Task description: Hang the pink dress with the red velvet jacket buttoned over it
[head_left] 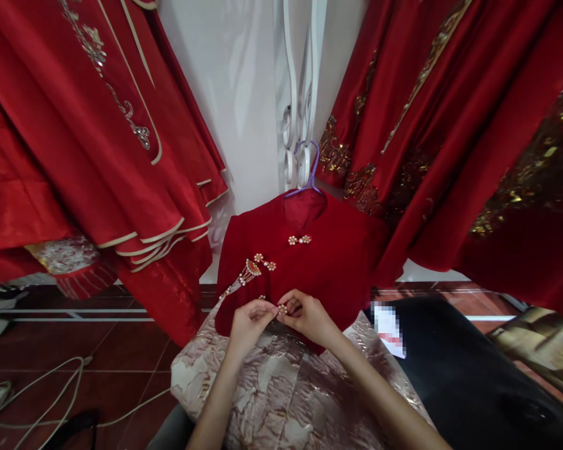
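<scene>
A dark red velvet garment (338,262) hangs from a purple hanger (308,169) on a white rack, its lower part draped over pale pink brocade fabric (286,387). It has pearl-and-gold frog buttons (299,239) and a tasselled brooch (251,270). My left hand (248,322) and my right hand (307,315) meet at the garment's lower front. Both pinch a small pearl button (282,308) between their fingertips.
Red embroidered dresses hang at the left (98,137) and right (460,137). A white rack (300,81) stands in the middle. Cables (51,381) lie on the dark red tiled floor. A black cloth (473,375) lies at the right.
</scene>
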Demonstrator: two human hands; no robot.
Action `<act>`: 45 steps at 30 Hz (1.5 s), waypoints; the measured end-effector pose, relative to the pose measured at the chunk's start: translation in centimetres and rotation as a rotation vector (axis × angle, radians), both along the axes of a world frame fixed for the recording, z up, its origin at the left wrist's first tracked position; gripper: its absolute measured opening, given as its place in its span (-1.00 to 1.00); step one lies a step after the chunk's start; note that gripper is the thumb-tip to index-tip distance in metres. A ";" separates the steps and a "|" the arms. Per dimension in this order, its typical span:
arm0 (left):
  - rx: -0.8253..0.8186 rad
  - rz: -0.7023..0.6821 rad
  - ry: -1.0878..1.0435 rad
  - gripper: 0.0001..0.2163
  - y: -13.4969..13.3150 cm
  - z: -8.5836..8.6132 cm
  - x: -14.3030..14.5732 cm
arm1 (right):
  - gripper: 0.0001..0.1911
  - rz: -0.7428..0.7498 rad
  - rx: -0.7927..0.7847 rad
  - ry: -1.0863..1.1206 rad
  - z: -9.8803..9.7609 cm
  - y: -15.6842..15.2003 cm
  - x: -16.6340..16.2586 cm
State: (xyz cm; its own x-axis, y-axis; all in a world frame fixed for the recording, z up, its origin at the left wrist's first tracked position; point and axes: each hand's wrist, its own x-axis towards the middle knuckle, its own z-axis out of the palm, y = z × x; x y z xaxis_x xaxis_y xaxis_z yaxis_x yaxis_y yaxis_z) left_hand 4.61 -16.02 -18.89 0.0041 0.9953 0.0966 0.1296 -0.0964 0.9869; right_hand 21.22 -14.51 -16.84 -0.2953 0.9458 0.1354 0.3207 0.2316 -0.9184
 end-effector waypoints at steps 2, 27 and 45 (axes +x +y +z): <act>-0.049 -0.115 -0.055 -0.78 0.5 1.1 -0.1 | -0.80 0.026 0.034 -0.043 1.2 -0.4 0.7; -0.117 0.278 -0.603 -0.81 6.8 4.0 1.8 | -0.86 0.041 0.166 -0.091 6.5 -1.6 3.9; -0.134 0.224 -0.552 -0.76 6.9 4.0 2.2 | -0.83 0.075 0.094 -0.086 5.5 -1.5 3.3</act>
State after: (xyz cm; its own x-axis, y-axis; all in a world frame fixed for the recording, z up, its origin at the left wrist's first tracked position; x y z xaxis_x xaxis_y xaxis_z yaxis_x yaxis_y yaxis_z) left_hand 6.83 -9.12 -14.92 -0.2220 0.9698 -0.1011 -0.4021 0.0034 0.9156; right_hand 24.54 -16.03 -11.34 -0.3795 0.9047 0.1936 0.3756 0.3418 -0.8615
